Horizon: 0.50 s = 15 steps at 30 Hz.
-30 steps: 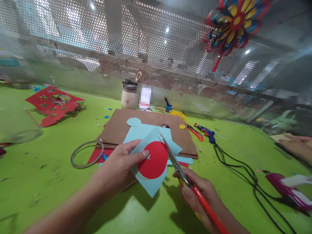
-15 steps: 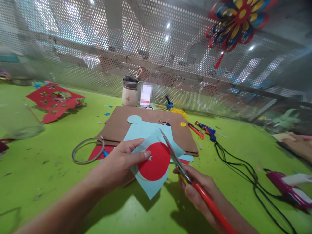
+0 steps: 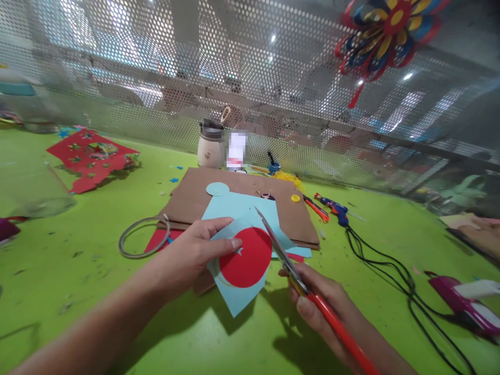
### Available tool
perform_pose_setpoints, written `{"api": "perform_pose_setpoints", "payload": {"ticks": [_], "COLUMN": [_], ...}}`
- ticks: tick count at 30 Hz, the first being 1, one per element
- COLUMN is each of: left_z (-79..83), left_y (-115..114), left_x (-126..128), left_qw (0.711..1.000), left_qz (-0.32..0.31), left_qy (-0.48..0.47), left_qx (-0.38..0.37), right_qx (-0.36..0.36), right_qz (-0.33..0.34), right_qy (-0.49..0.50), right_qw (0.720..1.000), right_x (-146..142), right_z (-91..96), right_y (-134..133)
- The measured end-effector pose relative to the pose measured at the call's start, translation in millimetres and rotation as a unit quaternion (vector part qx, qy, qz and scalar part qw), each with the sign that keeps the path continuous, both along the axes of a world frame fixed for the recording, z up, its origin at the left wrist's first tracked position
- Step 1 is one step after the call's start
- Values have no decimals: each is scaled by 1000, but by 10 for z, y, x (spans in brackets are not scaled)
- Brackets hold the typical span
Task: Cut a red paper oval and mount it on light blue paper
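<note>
My left hand (image 3: 203, 242) pinches a red paper circle (image 3: 250, 265) against a light blue paper sheet (image 3: 234, 302), the thumb on top beside a small star-shaped hole. In my right hand (image 3: 320, 302) are red-handled scissors (image 3: 287, 260), whose blades point up and away along the circle's right edge, at the blue paper. Whether the blades are parted is hard to see. Behind the held sheet, more light blue paper (image 3: 242, 200) lies on brown cardboard (image 3: 187, 195), with a small blue paper circle (image 3: 217, 189) at its corner.
On the green table are a ring of wire (image 3: 125, 237), red paper with star cutouts (image 3: 84, 169), a jug (image 3: 210, 148), a yellow disc (image 3: 295, 198), an orange cutter (image 3: 318, 211), a blue glue gun (image 3: 334, 208) with black cable and a magenta tool (image 3: 461, 302). A perforated screen (image 3: 156, 78) stands behind.
The held blue sheet and red circle have shifted slightly left and turned a little against the scissors. My right hand stays nearly in place; the whole view has moved slightly.
</note>
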State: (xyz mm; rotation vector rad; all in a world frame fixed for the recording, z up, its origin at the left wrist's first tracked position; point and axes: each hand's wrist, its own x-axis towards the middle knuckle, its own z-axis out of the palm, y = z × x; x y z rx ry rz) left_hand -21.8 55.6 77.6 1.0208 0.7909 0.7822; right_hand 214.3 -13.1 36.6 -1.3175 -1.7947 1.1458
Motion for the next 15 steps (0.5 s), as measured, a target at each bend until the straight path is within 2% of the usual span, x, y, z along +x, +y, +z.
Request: {"api": "perform_pose_setpoints", "payload": {"ticks": [4, 15], "left_z": [-18, -33], "left_y": [2, 23], "left_x": [-10, -44], "left_qw": [1000, 998], "left_qz": [-5, -20], "left_qy": [6, 36], "left_qx": [13, 42], "right_qx": [11, -3], "right_qz": [35, 10], "right_qy": [-16, -20], "right_qw": [999, 1000], "right_x": [38, 36], "right_z": [-12, 8], "right_y": [24, -7]}}
